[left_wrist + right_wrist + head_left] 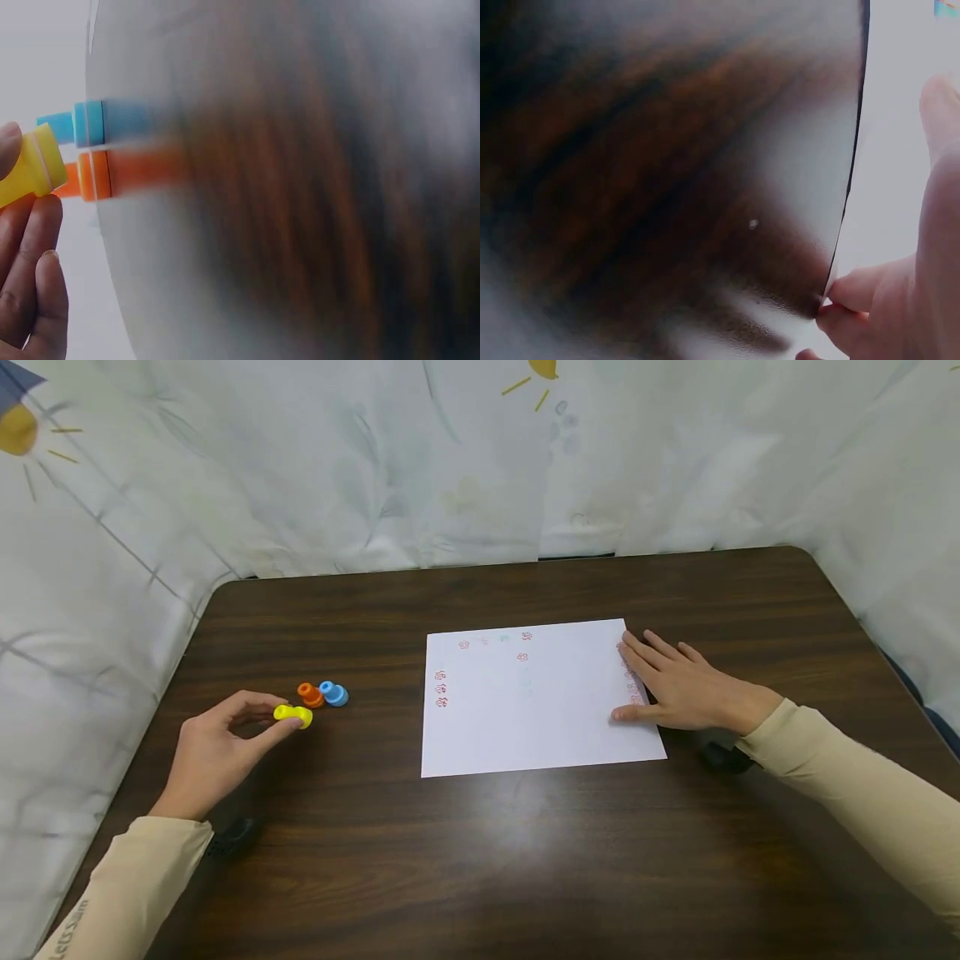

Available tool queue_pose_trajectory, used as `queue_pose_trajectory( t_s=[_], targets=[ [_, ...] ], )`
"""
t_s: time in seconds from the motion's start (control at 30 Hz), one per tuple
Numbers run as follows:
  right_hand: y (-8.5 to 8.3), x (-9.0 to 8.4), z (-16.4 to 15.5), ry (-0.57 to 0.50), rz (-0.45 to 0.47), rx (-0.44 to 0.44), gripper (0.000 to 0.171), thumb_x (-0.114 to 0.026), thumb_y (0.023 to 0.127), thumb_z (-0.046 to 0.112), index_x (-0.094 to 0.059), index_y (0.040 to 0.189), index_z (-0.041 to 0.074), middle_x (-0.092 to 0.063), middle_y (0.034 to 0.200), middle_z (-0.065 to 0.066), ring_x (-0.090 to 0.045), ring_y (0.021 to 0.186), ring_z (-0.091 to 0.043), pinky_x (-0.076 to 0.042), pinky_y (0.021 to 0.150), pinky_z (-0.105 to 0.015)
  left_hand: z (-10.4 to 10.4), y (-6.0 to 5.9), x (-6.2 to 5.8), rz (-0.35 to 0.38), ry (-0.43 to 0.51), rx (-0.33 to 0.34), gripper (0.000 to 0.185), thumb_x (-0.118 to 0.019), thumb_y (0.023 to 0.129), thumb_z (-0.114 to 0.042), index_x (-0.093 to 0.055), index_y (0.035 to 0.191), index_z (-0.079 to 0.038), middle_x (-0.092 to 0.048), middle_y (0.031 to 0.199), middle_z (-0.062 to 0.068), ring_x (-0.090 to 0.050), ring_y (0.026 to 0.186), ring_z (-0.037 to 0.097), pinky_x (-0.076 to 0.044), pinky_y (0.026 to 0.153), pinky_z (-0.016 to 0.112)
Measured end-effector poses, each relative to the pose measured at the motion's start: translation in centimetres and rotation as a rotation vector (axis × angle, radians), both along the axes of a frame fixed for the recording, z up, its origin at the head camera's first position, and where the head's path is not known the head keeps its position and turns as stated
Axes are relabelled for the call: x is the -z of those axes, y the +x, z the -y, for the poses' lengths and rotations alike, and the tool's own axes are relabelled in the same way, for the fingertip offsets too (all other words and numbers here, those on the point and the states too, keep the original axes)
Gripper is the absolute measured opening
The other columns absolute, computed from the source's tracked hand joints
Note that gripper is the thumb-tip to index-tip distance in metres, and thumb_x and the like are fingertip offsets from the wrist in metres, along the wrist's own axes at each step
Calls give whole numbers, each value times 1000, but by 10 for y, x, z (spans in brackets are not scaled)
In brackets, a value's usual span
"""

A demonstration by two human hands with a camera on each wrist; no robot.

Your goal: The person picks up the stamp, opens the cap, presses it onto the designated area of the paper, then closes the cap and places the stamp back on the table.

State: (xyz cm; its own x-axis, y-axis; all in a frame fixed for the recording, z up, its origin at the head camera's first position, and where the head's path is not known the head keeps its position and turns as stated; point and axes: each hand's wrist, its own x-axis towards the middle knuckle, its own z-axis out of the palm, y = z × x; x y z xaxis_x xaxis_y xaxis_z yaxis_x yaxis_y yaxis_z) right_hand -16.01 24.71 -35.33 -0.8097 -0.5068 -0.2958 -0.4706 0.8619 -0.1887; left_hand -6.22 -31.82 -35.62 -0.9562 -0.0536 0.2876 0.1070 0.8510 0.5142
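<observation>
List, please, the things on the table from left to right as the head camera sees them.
left hand → yellow stamp, pinched by that hand → orange stamp → blue stamp → white paper with red prints → right hand, resting flat on the paper's right edge.
</observation>
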Motion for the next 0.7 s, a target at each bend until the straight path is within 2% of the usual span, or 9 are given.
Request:
queue_pose_trajectory(
  t_s=[0.2,0.43,0.5,0.57,0.63,0.7],
  targets=[
    [-1,3,0,8,-13,-13,114,-59,90,75,-13,166,3,-8,175,-19,-9,161,-47,-13,122,-79,8,-4,0,40,-58,-17,35,-88,84,-34,-74,110,-15,-80,103,16,-45,83,-32,-41,69,2],
    [0,5,-1,14,-15,-14,119,-61,87,78,-11,166,4,-6,176,-18,-8,162,-46,-13,122,-78,13,-10,0,54,-107,39,34,-89,82,-28,-74,108,-12,-79,100,16,-40,83,-35,-40,67,1],
    [0,5,-1,14,-11,-17,120,-61,86,78,-10,166,4,-6,176,-17,-8,162,-46,-12,123,-78,14,-12,0,71,-121,46,35,-89,82,-27,-73,108,-11,-79,100,17,-43,81,-33,-40,65,0],
    [0,5,-1,12,-7,-18,121,-62,86,79,-10,166,4,-5,176,-17,-7,162,-45,-12,123,-77,15,-13,0,88,-137,48,35,-89,82,-26,-73,109,-10,-79,101,17,-56,80,-21,-40,64,0],
    [0,5,-1,11,-5,-18,121,-62,86,79,-9,166,4,-5,176,-17,-7,162,-45,-12,123,-77,15,-14,0,103,-149,50,35,-89,82,-25,-72,109,-9,-78,101,18,-69,81,0,-39,64,-1],
    [0,5,-1,10,-5,-19,121,-62,86,79,-9,166,4,-5,176,-17,-7,162,-45,-12,123,-77,15,-14,0,113,-156,49,35,-89,83,-24,-72,109,-8,-78,101,19,-74,84,23,-39,64,-1]
  ],
)
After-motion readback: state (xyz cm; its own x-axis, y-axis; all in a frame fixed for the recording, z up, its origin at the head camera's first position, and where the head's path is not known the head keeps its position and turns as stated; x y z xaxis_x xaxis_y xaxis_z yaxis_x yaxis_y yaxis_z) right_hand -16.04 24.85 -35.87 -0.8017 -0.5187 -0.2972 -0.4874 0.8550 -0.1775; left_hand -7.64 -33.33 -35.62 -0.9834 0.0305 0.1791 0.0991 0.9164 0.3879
